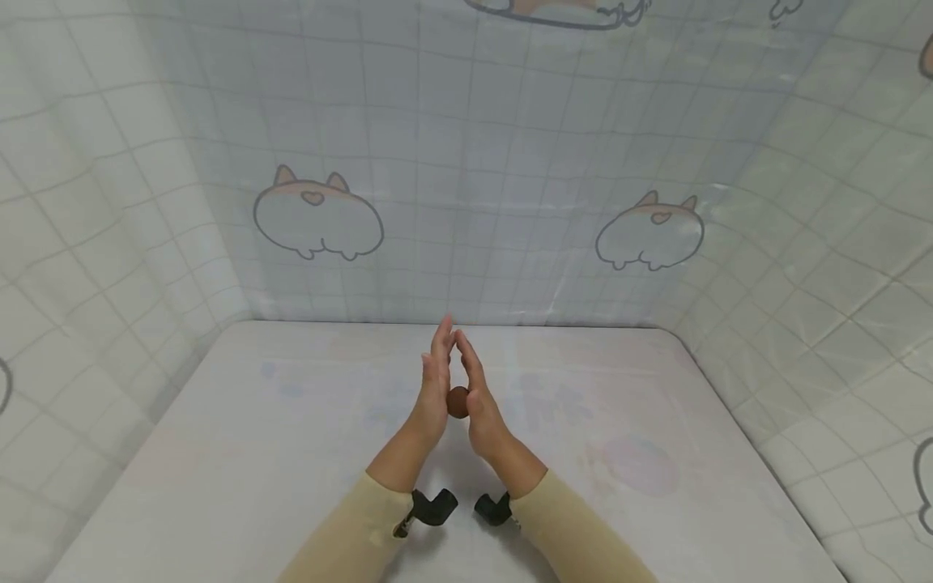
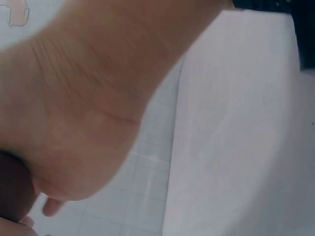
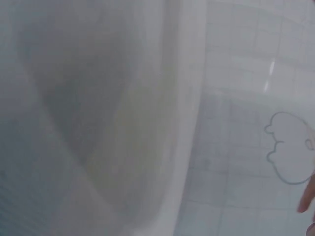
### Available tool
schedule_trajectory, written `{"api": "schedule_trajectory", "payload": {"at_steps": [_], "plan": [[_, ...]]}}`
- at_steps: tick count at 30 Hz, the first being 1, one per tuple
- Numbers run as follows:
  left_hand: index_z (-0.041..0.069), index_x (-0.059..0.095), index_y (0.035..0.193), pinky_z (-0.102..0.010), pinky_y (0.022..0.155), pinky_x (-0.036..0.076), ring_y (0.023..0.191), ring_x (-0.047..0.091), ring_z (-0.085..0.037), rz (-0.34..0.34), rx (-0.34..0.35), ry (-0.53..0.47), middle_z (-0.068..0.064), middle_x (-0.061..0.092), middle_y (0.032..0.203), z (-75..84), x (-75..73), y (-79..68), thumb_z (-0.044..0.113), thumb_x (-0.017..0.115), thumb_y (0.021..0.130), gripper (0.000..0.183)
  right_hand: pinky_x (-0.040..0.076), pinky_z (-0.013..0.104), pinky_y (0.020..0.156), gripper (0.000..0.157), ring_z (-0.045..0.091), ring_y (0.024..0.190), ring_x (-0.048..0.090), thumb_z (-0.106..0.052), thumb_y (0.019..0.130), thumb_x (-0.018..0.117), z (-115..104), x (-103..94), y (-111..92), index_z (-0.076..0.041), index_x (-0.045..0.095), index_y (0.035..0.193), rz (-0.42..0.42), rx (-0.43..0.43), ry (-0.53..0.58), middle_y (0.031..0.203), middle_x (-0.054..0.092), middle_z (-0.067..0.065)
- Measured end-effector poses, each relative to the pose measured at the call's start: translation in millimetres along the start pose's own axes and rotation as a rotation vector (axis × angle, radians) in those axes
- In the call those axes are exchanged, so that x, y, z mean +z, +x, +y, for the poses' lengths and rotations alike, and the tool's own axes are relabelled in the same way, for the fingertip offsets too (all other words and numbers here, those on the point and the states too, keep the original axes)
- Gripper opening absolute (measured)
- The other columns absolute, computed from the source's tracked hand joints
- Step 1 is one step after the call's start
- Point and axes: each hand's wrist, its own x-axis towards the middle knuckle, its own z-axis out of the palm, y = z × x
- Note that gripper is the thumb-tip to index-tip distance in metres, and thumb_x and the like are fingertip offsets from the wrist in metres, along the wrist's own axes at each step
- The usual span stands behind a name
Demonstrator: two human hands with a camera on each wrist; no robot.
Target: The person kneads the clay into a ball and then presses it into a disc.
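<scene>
A small brown ball [image 1: 458, 402] sits between the two palms in the head view. My left hand [image 1: 433, 397] presses it from the left, fingers straight and pointing away from me. From the other side my right hand [image 1: 484, 409] presses it too, its fingers extended and leaning in until the fingertips of both hands come close together. The left wrist view shows the heel of the left hand [image 2: 74, 137] large, with the dark ball [image 2: 14, 189] at the lower left edge. Only bits of fingers [image 3: 308, 195] show at the right edge of the right wrist view; the ball is hidden there.
A white table [image 1: 277, 453] with faint coloured patches lies under the hands. Gridded sheets with corgi drawings form a back wall [image 1: 466, 178] and side walls at left and right. Dark wrist-worn devices [image 1: 435, 508] sit at both sleeve cuffs.
</scene>
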Motion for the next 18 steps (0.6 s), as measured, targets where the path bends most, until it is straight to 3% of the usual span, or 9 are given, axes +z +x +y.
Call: {"api": "schedule_trajectory", "payload": {"at_steps": [3, 8, 14, 18], "plan": [[0.023, 0.001, 0.162, -0.065, 0.115, -0.003, 0.153, -0.002, -0.026, 0.016, -0.019, 0.005, 0.000, -0.002, 0.167, -2.7, 0.9, 2.1, 0.078, 0.002, 0.093, 0.088, 0.010, 0.046, 0.120, 0.090, 0.031, 0.153, 0.003, -0.069, 0.100, 0.009, -7, -0.3, 1, -0.002, -0.001, 0.159, -0.014, -0.028, 0.048, 0.167, 0.002, 0.015], [0.028, 0.000, 0.162, -0.069, 0.113, -0.002, 0.153, 0.003, -0.026, 0.025, -0.098, 0.024, 0.000, 0.002, 0.167, -9.2, 2.2, 1.2, 0.081, 0.002, 0.091, 0.089, 0.006, 0.048, 0.120, 0.090, 0.032, 0.152, 0.000, -0.069, 0.101, 0.007, -19, -0.9, 5, -0.002, -0.001, 0.159, 0.001, -0.058, 0.111, 0.166, 0.001, 0.018], [0.034, 0.003, 0.162, -0.072, 0.111, 0.005, 0.153, 0.005, -0.029, 0.004, -0.187, 0.062, -0.002, 0.003, 0.168, -20.2, 5.1, -3.3, 0.079, 0.004, 0.093, 0.082, 0.008, 0.038, 0.121, 0.089, 0.029, 0.153, 0.003, -0.067, 0.101, 0.005, -19, -5.3, 7, 0.001, 0.003, 0.159, 0.063, -0.072, 0.078, 0.164, 0.005, 0.023], [0.035, 0.003, 0.161, -0.074, 0.110, 0.006, 0.153, 0.004, -0.030, -0.023, -0.234, 0.063, -0.003, 0.002, 0.168, -23.1, 7.9, -6.8, 0.074, 0.003, 0.096, 0.076, 0.010, 0.047, 0.121, 0.086, 0.032, 0.152, 0.007, -0.064, 0.103, 0.005, -19, -9.4, 10, 0.001, 0.005, 0.159, 0.102, -0.073, 0.050, 0.164, 0.008, 0.021]]}}
